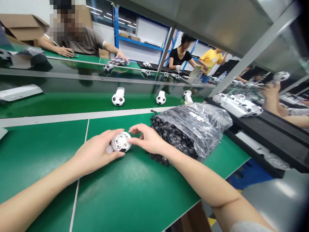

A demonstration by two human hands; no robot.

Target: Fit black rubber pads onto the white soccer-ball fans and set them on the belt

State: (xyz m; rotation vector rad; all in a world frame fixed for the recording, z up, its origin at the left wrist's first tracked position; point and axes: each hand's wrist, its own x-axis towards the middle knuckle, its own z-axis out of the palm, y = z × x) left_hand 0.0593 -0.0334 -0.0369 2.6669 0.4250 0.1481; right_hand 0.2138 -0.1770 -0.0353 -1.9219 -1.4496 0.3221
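My left hand (98,149) is closed around a white football-shaped casing (121,142) with a lattice of openings, just above the green tabletop. One black patch shows low on its front; part of its white body is hidden behind my fingers. My right hand (148,138) is at the casing's right side, thumb tip against or very near it, index finger apart from the thumb. I see nothing between those fingers. Beside my right wrist, small black pieces (172,132) spill from a clear plastic bag (202,124) onto the table.
Beyond the table's pale edge, a green conveyor belt (79,103) carries finished-looking football units (118,99). More white units (238,103) lie on a black rack (272,129) at the right. Co-workers sit across the line, and another person's hand (271,93) holds a ball unit at far right.
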